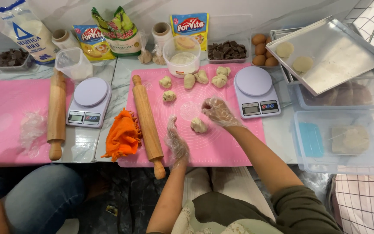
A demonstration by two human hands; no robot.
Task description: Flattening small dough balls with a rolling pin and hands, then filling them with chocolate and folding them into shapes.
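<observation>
Pink mat (221, 143) bore a dough lump (198, 125) between open-fingered gloved left hand (176, 141) and right hand (218, 111), rolling pin (147, 125) beside, white bowl (181, 56) held flour.

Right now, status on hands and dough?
Left hand open, flat on pink mat. Right hand open, fingers above dough piece. Rolling pin lies left, clear.

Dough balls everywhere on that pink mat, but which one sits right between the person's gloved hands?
The dough ball lying alone low on the pink mat, between the left hand and right hand. The other pieces cluster farther up, near the white tub.
</observation>
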